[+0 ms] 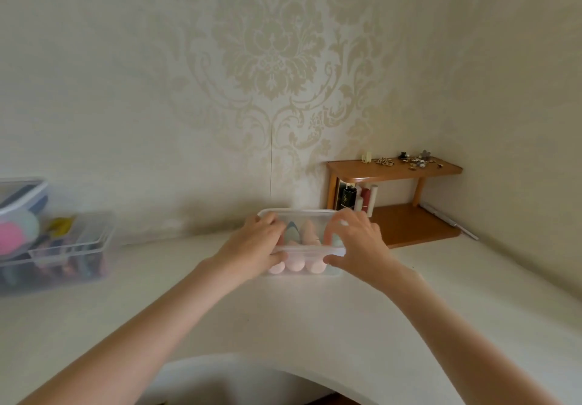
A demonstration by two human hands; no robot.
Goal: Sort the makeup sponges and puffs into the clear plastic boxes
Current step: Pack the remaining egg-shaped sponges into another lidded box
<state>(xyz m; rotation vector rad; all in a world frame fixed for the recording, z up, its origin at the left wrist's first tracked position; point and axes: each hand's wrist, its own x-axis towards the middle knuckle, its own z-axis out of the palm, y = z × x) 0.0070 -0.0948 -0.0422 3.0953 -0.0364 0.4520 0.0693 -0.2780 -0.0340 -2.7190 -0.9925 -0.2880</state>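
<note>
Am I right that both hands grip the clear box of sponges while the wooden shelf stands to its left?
Not quite. In the head view both hands, left hand and right hand, do grip the clear box, but the wooden shelf stands to its right.

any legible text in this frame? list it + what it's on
"vdhr" (a doubtful read, small and blurred): light lettering running up the dark bottle under the wooden shelf.
Clear box held by the left hand and right hand: no label shows.
Bin on the left: patterned contents, nothing readable.
</note>
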